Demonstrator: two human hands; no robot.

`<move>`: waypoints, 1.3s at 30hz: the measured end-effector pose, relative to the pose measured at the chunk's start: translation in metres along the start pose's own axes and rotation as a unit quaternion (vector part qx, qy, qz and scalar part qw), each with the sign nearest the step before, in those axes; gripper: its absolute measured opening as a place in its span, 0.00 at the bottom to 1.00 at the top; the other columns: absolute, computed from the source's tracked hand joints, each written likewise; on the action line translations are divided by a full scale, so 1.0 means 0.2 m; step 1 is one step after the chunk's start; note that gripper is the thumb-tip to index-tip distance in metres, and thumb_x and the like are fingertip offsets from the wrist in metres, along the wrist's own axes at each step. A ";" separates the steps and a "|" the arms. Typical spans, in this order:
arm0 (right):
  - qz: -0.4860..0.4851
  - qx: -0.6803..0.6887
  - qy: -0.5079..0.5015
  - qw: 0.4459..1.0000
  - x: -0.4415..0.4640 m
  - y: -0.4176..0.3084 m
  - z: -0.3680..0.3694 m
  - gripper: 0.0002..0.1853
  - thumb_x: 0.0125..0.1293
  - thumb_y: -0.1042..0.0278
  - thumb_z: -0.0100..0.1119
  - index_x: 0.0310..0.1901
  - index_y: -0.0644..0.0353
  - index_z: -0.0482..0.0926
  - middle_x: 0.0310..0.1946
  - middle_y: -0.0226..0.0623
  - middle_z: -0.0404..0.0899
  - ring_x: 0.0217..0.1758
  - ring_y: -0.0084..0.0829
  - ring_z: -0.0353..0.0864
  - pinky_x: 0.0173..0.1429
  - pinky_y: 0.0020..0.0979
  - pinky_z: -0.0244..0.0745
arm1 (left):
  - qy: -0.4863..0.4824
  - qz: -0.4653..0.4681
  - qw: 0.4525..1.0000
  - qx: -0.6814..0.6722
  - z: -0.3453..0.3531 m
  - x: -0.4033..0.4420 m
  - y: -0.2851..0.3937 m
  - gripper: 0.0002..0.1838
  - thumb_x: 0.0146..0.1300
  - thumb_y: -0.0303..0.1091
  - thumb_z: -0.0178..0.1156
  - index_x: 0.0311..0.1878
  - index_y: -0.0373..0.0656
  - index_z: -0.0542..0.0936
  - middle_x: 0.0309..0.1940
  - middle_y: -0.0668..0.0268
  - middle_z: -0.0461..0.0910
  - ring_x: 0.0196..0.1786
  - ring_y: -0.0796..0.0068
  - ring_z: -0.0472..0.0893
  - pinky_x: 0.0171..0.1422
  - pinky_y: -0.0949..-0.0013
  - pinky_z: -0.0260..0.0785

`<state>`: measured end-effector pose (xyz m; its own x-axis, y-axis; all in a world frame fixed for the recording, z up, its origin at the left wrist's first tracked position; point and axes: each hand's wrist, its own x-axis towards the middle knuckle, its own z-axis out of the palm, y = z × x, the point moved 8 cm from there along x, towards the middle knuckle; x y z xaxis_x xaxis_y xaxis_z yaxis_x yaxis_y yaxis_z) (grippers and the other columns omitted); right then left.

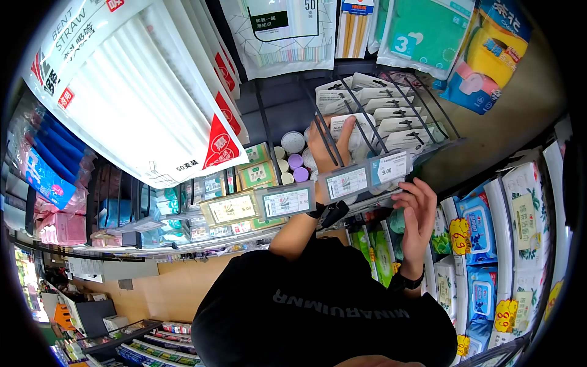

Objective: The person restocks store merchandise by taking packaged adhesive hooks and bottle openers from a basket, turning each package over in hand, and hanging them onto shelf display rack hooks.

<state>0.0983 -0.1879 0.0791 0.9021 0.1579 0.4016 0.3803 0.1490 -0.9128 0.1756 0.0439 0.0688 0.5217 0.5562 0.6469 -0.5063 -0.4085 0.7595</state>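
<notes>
My left hand [330,144] reaches between black hook wires and closes on a white carded pack [362,124] printed "ADH…". Its thumb lies over the card's face, and the other fingers are largely hidden. Similar white carded packs [400,125] with hang holes are in a row just beyond. Below that wrist are price labels [347,183] on the front of the wires. My right hand [418,217] is raised beside the 9.00 label [390,171], fingers stretched and apart, holding nothing.
A large straw bag [140,92] hangs close at upper left. Green packs [428,30] and yellow sponge packs [498,52] hang at upper right. Purple-lidded tubs [298,168] stand left of my left hand. Wipes packs [480,229] fill shelves at right.
</notes>
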 end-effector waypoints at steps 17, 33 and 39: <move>0.047 -0.012 -0.003 0.999 -0.14 0.09 -0.07 0.25 0.74 0.69 0.54 0.69 0.66 0.62 0.59 0.45 0.76 0.53 0.30 0.79 0.57 0.29 0.72 | 0.052 0.012 0.996 0.072 0.00 0.09 -0.05 0.14 0.58 0.38 0.74 0.37 0.36 0.83 0.31 0.59 0.80 0.35 0.65 0.75 0.48 0.62 0.63; 0.064 0.010 -0.038 0.997 -0.18 0.11 -0.02 0.24 0.74 0.70 0.54 0.69 0.65 0.63 0.58 0.44 0.76 0.52 0.27 0.78 0.56 0.29 0.73 | -0.024 0.024 0.994 0.102 -0.24 -0.21 -0.13 0.25 0.56 0.32 0.74 0.55 0.37 0.77 0.43 0.61 0.75 0.46 0.67 0.74 0.53 0.65 0.68; 0.085 0.033 -0.083 0.992 -0.19 0.14 0.06 0.25 0.74 0.69 0.55 0.69 0.64 0.63 0.58 0.43 0.76 0.52 0.27 0.78 0.58 0.28 0.71 | -0.122 -0.083 0.989 0.016 -0.42 -0.38 0.02 0.23 0.62 0.34 0.69 0.58 0.36 0.77 0.51 0.51 0.78 0.48 0.57 0.79 0.53 0.60 0.71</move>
<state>0.0725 -0.1786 0.0393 0.9037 0.3448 0.2537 0.2060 0.1692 -0.9638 0.0759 0.0605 0.0167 0.7476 0.4283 0.5076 -0.3802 -0.3508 0.8558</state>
